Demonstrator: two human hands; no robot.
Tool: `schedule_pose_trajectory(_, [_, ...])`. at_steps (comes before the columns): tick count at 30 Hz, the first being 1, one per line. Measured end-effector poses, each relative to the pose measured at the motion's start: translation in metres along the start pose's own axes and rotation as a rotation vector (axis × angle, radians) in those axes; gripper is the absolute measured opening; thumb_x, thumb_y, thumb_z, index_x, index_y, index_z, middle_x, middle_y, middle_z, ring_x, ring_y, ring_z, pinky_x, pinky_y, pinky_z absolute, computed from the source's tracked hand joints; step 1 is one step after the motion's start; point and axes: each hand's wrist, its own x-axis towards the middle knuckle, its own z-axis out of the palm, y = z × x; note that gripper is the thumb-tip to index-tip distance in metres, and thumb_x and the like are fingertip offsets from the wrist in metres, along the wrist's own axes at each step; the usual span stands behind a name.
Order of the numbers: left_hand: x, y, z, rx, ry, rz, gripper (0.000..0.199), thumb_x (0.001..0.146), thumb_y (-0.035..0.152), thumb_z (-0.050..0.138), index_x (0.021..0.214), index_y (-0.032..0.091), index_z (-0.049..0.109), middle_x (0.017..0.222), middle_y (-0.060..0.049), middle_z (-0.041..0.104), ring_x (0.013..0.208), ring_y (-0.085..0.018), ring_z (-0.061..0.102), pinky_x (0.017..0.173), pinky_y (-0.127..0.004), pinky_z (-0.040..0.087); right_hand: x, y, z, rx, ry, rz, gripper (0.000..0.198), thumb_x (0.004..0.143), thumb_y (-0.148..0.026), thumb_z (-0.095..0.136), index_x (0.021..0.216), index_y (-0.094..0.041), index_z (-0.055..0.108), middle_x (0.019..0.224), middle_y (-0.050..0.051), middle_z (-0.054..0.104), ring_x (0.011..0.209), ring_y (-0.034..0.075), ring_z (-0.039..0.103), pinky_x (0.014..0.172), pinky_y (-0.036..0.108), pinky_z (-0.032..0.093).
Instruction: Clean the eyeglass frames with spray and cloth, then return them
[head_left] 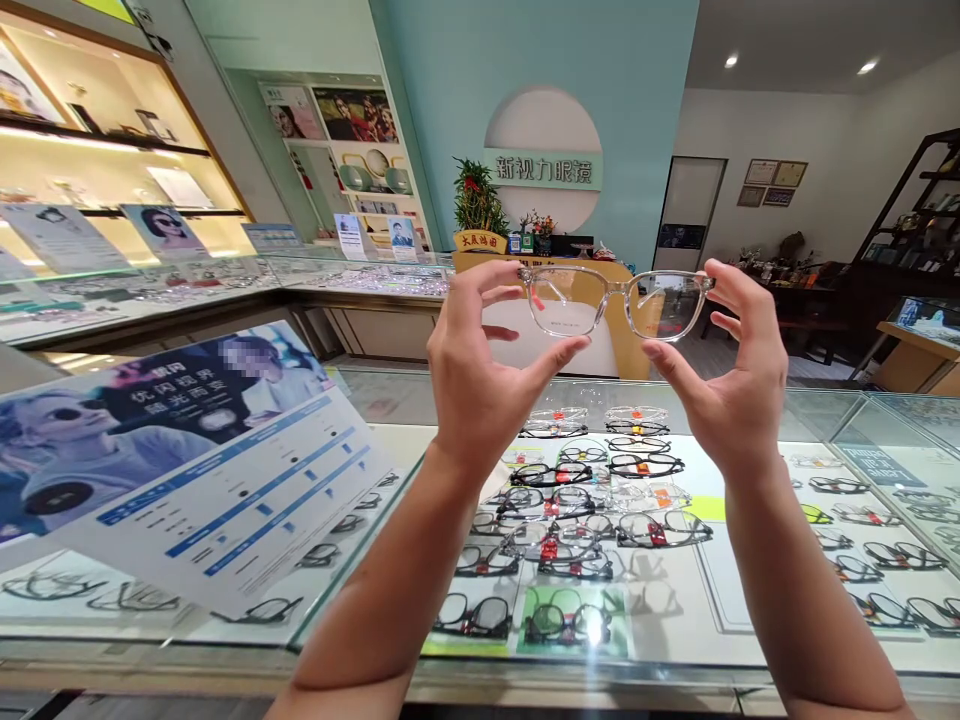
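Transparent plastic, by its look, makes up the eyeglass frame (pixel 618 287) that I hold level in the air, above the far edge of the glass display case (pixel 675 640). My left hand (pixel 480 375) grips one outer end, index finger at the upper corner and thumb by the lower rim; my right hand (pixel 739 385) mirrors that at the other end, so the frame is pinched from both sides. Gripping at the edges seems to balance it and leave the lenses (pixel 568 310) mostly uncovered; small print shows on the left one. I cannot tell how far the temples are folded.

Below, more eyeglasses (pixel 551 507) sit in rows inside the case, many with red or orange tags, apparently spread so that they show through the glass. One dark pair lies over a green panel (pixel 615 605), which probably sets it off. To my left, a printed leaflet (pixel 247 480) slants above the glass, angled for reading, I judge. Farther back, a leafy plant (pixel 478 205) rises by the wooden desk (pixel 624 352), beside the shop sign (pixel 544 170).
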Motion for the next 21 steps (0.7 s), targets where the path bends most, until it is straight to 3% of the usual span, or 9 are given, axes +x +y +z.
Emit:
schedule_pose_trajectory(12, [-0.003,-0.008,0.002,0.027,-0.069,-0.071,0.085,0.085,0.072,0.081,0.154,0.031,0.054,0.149,-0.013,0.067,0.129,-0.034,0.071,0.085,-0.040,0.067,-0.001,-0.004,0.003,-0.061,0.014,0.016,0.066,0.095,-0.060,0.073,0.152,-0.032,0.053,0.148,0.014,0.066,0.132,0.038,0.064,0.108,0.066,0.056])
schedule_pose_trajectory(21, [-0.002,-0.013,0.006,0.001,-0.017,-0.035,0.081,0.083,0.066,0.086,0.151,0.032,0.056,0.147,-0.013,0.068,0.124,-0.034,0.074,0.076,-0.036,0.066,0.001,-0.014,-0.002,-0.030,-0.041,0.056,0.059,0.099,-0.058,0.067,0.153,-0.039,0.052,0.150,0.011,0.065,0.136,0.042,0.061,0.113,0.073,0.050])
